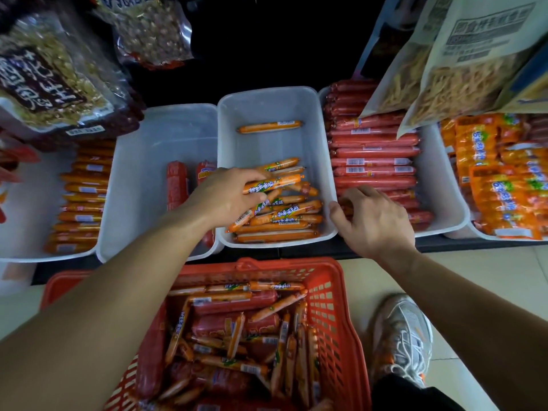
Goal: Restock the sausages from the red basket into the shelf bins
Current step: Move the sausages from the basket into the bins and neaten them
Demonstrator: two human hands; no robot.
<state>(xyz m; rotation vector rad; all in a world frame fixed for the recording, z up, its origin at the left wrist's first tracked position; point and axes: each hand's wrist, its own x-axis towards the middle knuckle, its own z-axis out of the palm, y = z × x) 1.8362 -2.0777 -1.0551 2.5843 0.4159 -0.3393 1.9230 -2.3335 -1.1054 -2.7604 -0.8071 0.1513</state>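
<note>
The red basket [335, 292] stands on the floor in front of the shelf, filled with several orange and red sausages [237, 336]. Above it sits a clear middle bin [267, 96] with a heap of thin orange sausages [284, 221] at its front. My left hand [225, 194] is inside this bin and grips several orange sausages [275, 185] over the heap. My right hand [373, 221] holds the bin's front right corner, thumb on the rim, fingers curled over into the neighbouring bin of long red sausages [373, 155].
A nearly empty bin [142, 173] to the left holds two thick red sausages. Further left is a bin of orange sausages [83, 200]. Orange multi-packs [504, 185] fill the far right bin. Snack bags [462, 60] hang overhead. A sneaker [400, 336] stands right of the basket.
</note>
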